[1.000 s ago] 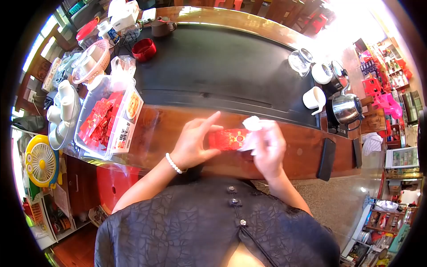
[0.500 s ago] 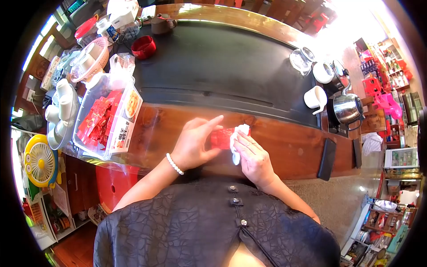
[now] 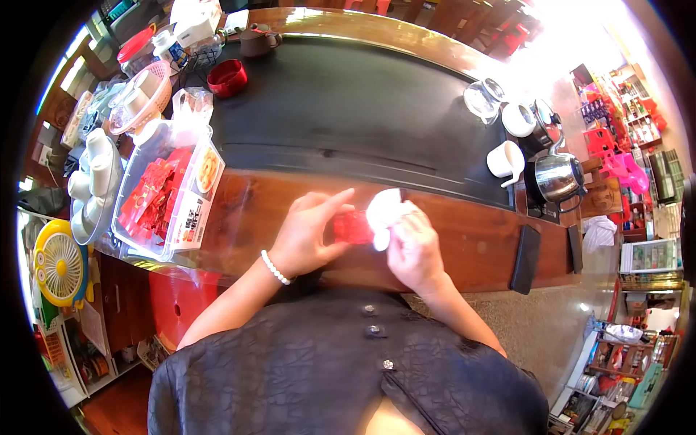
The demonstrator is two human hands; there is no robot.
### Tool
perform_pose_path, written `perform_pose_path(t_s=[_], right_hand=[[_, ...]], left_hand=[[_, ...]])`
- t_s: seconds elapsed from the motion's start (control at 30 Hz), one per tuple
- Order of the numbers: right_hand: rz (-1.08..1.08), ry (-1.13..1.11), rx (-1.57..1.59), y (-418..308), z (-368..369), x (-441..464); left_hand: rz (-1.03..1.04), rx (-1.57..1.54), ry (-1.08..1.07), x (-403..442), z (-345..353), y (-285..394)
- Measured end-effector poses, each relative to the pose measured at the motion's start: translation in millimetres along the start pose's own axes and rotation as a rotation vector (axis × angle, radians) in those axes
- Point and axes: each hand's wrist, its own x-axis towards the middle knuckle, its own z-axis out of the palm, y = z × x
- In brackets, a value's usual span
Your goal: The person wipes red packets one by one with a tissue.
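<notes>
My left hand (image 3: 304, 230), with a white bead bracelet at its wrist, is over the wooden front strip of the table. Its thumb and fingers are apart, around the left end of a small red, shiny rectangular thing (image 3: 352, 228). Whether they touch it I cannot tell. In my right hand (image 3: 415, 246) a white cloth or tissue (image 3: 384, 210) is bunched between the fingers, against the right end of the red thing. Blur hides its exact kind. To the left stands a clear plastic box (image 3: 168, 246) with several red packets (image 3: 156, 196) in it.
A black tray (image 3: 333, 94) covers the table's middle. At right are a white cup (image 3: 505, 159), a steel kettle (image 3: 557, 177), a glass pot (image 3: 482, 101) and a black phone (image 3: 525, 259). A red bowl (image 3: 228, 78) and a brown teapot (image 3: 257, 41) stand far left.
The white cloth has been lifted and spread a little above the red thing, with my right hand turned upward. My left hand keeps nearly the same pose. The whole view has shifted slightly.
</notes>
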Motion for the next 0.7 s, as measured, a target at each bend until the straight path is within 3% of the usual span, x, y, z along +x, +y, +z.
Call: perform_pose_path(t_s=[0.1, 0.33, 0.43, 0.6, 0.7], right_hand=[[0.042, -0.056, 0.060, 7, 25, -11], [0.078, -0.054, -0.014, 23, -3, -28], [0.296, -0.025, 0.078, 14, -10, -26], [-0.030, -0.034, 0.087, -4, 12, 4], [0.031, -0.126, -0.039, -21, 36, 11]], left_hand=[[0.012, -0.023, 0.017, -2, 3, -4], [-0.014, -0.023, 0.000, -2, 0, -2], [-0.001, -0.035, 0.020, -2, 1, -3], [0.023, -0.012, 0.029, -2, 3, -4], [-0.003, -0.006, 0.010, -4, 5, -8]])
